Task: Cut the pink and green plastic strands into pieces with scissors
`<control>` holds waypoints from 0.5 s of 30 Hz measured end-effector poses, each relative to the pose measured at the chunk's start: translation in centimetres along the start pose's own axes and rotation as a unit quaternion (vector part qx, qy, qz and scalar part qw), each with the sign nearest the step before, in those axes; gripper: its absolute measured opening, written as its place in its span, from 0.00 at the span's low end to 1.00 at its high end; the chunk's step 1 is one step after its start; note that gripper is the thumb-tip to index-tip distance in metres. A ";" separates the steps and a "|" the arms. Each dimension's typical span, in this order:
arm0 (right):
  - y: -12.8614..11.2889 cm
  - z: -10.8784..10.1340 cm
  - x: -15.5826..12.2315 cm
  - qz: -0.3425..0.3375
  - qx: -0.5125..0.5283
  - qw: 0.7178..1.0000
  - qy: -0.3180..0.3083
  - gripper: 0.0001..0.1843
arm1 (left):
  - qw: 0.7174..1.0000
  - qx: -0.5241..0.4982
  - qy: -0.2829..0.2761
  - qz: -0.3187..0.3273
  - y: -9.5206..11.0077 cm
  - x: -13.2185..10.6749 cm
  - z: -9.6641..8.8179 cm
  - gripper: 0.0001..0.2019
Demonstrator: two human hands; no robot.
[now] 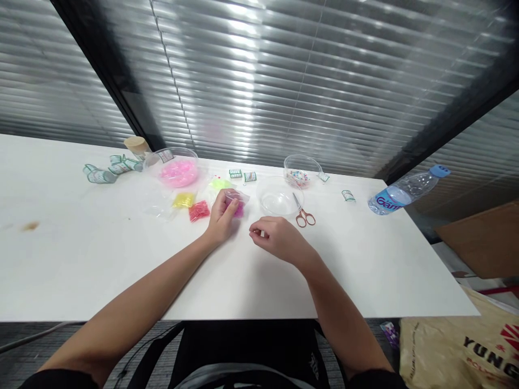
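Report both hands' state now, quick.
Left hand: closed, holding a small plastic bag.
Right hand: loosely closed; can't tell if anything's in its grip.

Nearest bowl [279, 203] (scissors [303, 210] too) blocks right hand [276, 236] ahead; room between forearms [178, 273].

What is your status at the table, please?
Left hand gripping small magenta-filled bag. Right hand curled, contents unclear. Clear bowl and scissors just beyond right hand.
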State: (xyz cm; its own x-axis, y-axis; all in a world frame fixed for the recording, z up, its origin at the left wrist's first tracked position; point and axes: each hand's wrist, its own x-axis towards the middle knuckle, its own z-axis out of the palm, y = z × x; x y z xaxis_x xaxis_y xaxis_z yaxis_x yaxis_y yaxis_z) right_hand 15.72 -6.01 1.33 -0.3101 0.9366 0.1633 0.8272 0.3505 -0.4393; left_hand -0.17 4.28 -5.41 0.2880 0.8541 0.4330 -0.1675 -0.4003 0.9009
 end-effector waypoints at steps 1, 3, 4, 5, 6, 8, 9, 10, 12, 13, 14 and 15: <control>0.1 -0.5 -0.2 -0.023 0.074 0.996 0.046 0.07 | 1.000 0.002 -0.001 0.003 0.2 0.0 0.1 0.13; 0.4 -1.4 -0.6 -0.037 0.194 0.972 0.128 0.04 | 1.000 0.010 -0.003 0.005 0.4 0.0 0.2 0.13; 0.6 -1.7 -0.8 -0.031 0.238 0.958 0.156 0.03 | 1.000 0.014 -0.005 0.005 0.4 0.0 0.2 0.13; 0.8 -2.0 -1.0 -0.020 0.276 0.945 0.176 0.03 | 1.000 0.017 -0.005 0.006 0.4 0.0 0.2 0.13; 1.0 -2.2 -1.1 -0.010 0.311 0.931 0.189 0.02 | 1.000 0.020 -0.006 0.008 0.3 0.0 0.2 0.13; 1.3 -2.6 -1.3 0.005 0.370 0.908 0.196 0.02 | 1.000 0.020 -0.007 0.008 0.2 0.0 0.1 0.13; 1.4 -2.7 -1.3 0.008 0.393 0.898 0.197 0.02 | 1.000 0.020 -0.008 0.007 0.1 0.0 0.1 0.13; 1.4 -2.8 -1.4 0.009 0.410 0.891 0.196 0.02 | 1.000 0.019 -0.010 0.005 0.1 0.0 0.1 0.13; 1.6 -3.0 -1.5 0.011 0.432 0.880 0.196 0.03 | 1.000 0.019 -0.011 0.003 0.2 0.0 0.0 0.13; 1.6 -3.0 -1.6 0.013 0.439 0.877 0.196 0.03 | 1.000 0.022 -0.008 0.005 0.2 0.0 0.1 0.13; 1.7 -3.1 -1.6 0.014 0.444 0.874 0.197 0.03 | 1.000 0.027 -0.005 0.009 0.3 0.1 0.1 0.13; 1.7 -3.1 -1.7 0.016 0.447 0.872 0.198 0.04 | 0.999 0.033 -0.002 0.013 0.4 0.1 0.1 0.13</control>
State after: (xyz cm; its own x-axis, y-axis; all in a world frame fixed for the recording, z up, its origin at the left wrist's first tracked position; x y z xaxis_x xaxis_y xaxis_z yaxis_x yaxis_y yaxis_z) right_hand 19.13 -6.97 3.03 0.0391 0.9347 0.3532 0.0822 0.3492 -0.9334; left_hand -0.12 4.14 -5.01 0.2884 0.8418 0.4564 -0.1126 -0.4435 0.8892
